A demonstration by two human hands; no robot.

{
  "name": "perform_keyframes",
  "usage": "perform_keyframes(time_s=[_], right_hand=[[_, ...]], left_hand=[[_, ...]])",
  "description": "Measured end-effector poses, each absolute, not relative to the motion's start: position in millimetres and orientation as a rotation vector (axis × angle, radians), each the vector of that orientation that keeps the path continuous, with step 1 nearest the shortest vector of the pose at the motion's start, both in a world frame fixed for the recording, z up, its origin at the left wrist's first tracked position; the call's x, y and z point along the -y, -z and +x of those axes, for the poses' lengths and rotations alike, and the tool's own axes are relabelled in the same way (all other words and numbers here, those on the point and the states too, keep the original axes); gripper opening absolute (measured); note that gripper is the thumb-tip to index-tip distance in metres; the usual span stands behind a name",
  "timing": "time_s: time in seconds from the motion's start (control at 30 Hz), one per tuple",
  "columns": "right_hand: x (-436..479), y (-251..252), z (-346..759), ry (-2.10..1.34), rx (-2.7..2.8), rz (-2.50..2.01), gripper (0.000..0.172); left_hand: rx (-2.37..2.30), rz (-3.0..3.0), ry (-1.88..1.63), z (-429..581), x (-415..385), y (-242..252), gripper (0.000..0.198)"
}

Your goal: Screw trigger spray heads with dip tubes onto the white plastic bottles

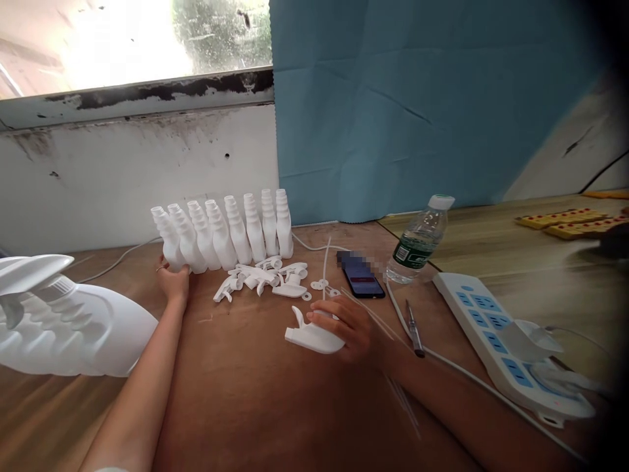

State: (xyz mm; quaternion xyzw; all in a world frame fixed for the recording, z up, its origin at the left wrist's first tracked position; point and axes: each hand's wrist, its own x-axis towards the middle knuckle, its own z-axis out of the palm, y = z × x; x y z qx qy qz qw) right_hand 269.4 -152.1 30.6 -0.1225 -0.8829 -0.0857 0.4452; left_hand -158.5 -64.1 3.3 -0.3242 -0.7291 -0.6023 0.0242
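In the head view my left hand (175, 280) is closed round the base of the leftmost white bottle (170, 239). That bottle stands at the end of a row of upright, uncapped white bottles (239, 239) with ribbed necks. My right hand (356, 328) grips a white trigger sprayer head (314, 337) just above the table, lying on its side. A thin dip tube (327, 262) rises near my right fingers; where its lower end sits is hidden. Between my hands lies a pile of loose trigger sprayer heads (258, 276), with small white washers (319, 284) beside it.
Assembled spray bottles (98, 328) lie at the left. To the right are a phone (363, 278), a water bottle (415, 246), a screwdriver (414, 331), loose clear tubes (376, 318) and a power strip (491, 328) with plugs. A cable (472, 379) crosses the table (236, 393).
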Motion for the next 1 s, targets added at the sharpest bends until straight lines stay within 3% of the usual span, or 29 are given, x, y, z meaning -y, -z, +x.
perform_keyframes(time_s=[0.13, 0.33, 0.73, 0.87, 1.0], right_hand=[[152.1, -29.3, 272.4, 0.220, 2.187, -0.330, 0.037], [148.5, -30.5, 276.1, 0.271, 2.185, -0.322, 0.039], [119.6, -41.8, 318.1, 0.333, 1.877, -0.507, 0.055], [120.3, -42.4, 315.1, 0.103, 1.697, -0.612, 0.045], [116.6, -49.6, 315.2, -0.504, 1.388, -0.653, 0.031]], left_hand=[[2.253, -0.965, 1.912, -158.4, 61.2, -2.5, 0.048], [2.020, -0.784, 1.945, -137.6, 83.7, -11.1, 0.055], [1.727, -1.515, 1.963, -75.9, 156.6, -10.0, 0.052], [1.758, -1.838, 1.864, -54.4, 165.8, -10.2, 0.045], [1.757, -2.187, 1.709, -37.3, 174.9, -16.0, 0.042]])
